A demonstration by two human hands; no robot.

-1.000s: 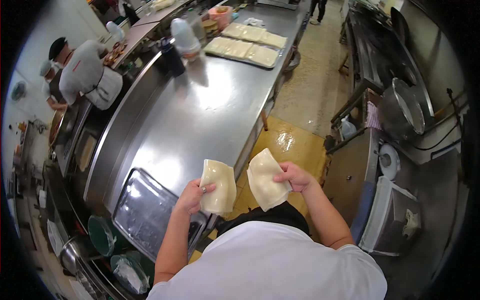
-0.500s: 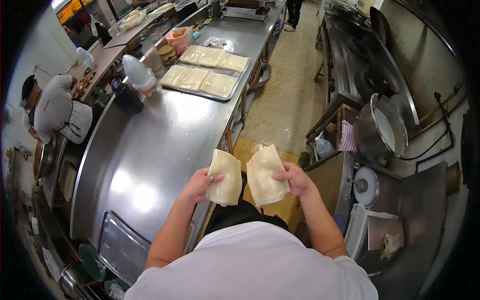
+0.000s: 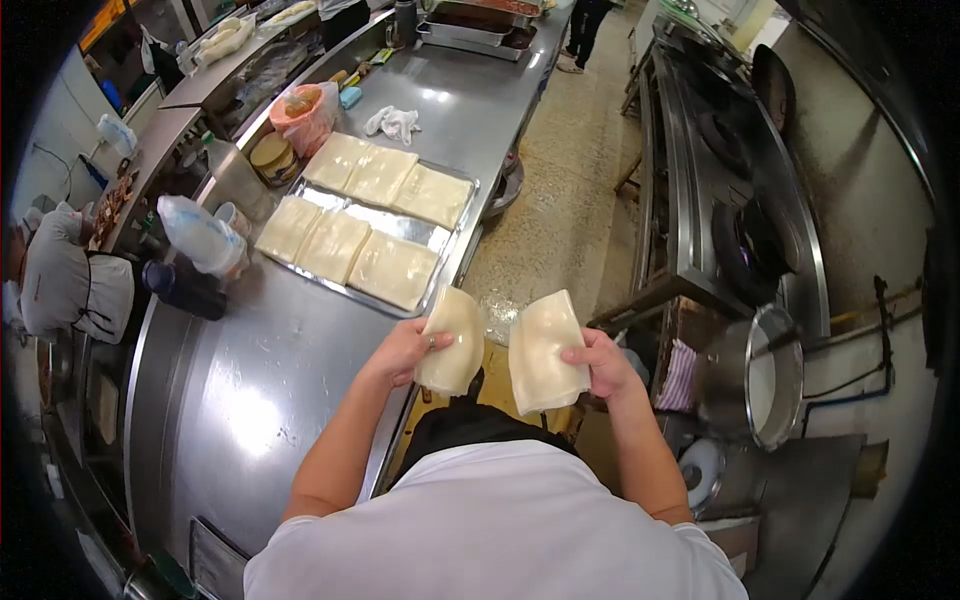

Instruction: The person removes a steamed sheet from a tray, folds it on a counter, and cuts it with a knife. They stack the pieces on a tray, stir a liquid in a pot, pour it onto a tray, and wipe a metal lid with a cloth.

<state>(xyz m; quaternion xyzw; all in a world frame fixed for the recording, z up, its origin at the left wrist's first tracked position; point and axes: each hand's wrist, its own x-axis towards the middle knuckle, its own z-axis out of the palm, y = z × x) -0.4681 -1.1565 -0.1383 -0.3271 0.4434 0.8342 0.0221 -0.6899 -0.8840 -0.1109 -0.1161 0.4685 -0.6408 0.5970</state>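
My left hand (image 3: 404,352) pinches a pale, glossy folded dough sheet (image 3: 451,345) by its left side, thumb on top. A second folded dough sheet (image 3: 548,352) is gripped at its right side by my right hand (image 3: 606,364). Both pieces are held up in front of my body, a small gap between them, beside the counter edge. Just beyond my left hand, a metal tray (image 3: 440,240) carries two rows of similar flat dough pieces (image 3: 395,270). The fingers under each held piece are partly hidden.
The steel counter (image 3: 235,370) runs along my left, with a plastic-wrapped bottle (image 3: 200,235), a dark bottle (image 3: 185,288) and a white cloth (image 3: 395,124). A large pot (image 3: 735,385) and stove stand right. One person (image 3: 75,275) works at left; another's legs (image 3: 583,35) show ahead.
I have moved forward along the counter, so the loaded tray now appears nearer and the lower-left tray has slid mostly out of view. Both hands still hold their dough sheets.
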